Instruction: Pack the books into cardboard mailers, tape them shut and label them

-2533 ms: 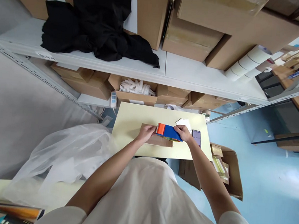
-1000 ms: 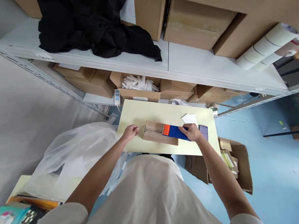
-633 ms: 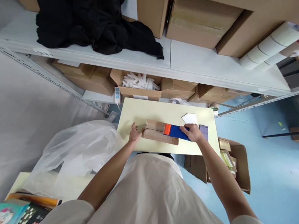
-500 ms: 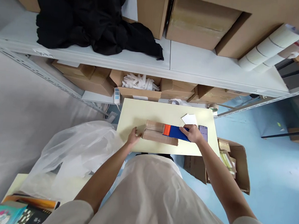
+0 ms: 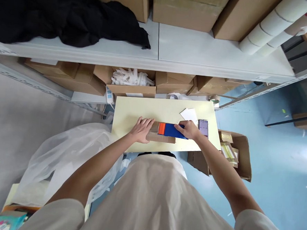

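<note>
A small brown cardboard box (image 5: 162, 138) lies on the pale yellow table (image 5: 140, 107). My left hand (image 5: 141, 130) rests flat on the left end of the box, fingers stretched out. In my right hand (image 5: 189, 129) is a blue tape dispenser (image 5: 170, 130) with an orange front end, gripped at its right end. The dispenser's orange end is over the top of the box, and its body covers part of the box. Whether tape is coming off it cannot be made out.
White cards (image 5: 189, 114) and a phone (image 5: 203, 127) lie at the table's right. Behind stands a shelf (image 5: 188, 47) with cartons, black cloth (image 5: 78, 23) and white rolls (image 5: 273, 25). An open carton (image 5: 245, 157) stands at right; a translucent plastic bag (image 5: 68, 148) at left.
My left hand has moved from beside the box's left end onto its top. The dispenser stays over the box in my right hand. The whole view has shifted somewhat.
</note>
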The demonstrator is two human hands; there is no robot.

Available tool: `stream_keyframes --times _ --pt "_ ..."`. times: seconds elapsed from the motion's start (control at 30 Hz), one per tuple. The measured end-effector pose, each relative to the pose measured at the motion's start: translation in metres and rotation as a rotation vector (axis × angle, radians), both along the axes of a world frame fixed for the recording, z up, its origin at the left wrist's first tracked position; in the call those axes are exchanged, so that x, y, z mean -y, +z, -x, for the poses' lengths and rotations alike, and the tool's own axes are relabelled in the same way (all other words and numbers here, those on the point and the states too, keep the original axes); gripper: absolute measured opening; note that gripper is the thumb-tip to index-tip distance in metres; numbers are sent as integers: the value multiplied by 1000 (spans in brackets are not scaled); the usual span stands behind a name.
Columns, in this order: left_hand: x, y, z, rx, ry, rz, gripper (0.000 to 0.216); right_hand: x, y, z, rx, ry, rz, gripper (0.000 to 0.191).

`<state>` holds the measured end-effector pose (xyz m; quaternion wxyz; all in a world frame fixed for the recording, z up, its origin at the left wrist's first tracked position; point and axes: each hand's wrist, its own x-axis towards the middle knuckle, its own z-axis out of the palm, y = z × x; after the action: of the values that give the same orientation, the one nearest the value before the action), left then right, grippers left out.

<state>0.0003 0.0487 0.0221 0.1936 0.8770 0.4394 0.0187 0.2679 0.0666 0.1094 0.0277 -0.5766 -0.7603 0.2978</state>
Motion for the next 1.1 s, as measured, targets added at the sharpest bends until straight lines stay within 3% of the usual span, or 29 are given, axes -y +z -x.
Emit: stream_keyframes --times 0.1,0.23,0.33,0.43,0.57,0.7,0.8,0.93,1.1 --pt "1 -1 6 17 34 32 112 -3 6 -18 38 17 31 49" --pt "0 0 19 3 103 39 110 -12 2 -73 70 14 22 49" --pt "1 1 30 -42 102 46 110 -23 -21 -101 89 15 25 49" --pt "4 4 30 -103 102 39 111 -32 -53 -100 88 35 50 49" --pt "10 7 -2 -144 140 28 110 -37 -81 -85 41 37 104 50" --pt "8 7 -65 -185 141 44 108 -38 -91 -83 -7 48 121 48" --pt "2 8 -102 -143 49 30 101 -39 -95 -85 -45 62 132 47" --pt "-2 10 -113 -126 20 40 94 -37 -98 -97 -89 58 167 47" --pt "-2 8 -108 -148 35 55 91 -35 -92 -138 -124 77 173 49"
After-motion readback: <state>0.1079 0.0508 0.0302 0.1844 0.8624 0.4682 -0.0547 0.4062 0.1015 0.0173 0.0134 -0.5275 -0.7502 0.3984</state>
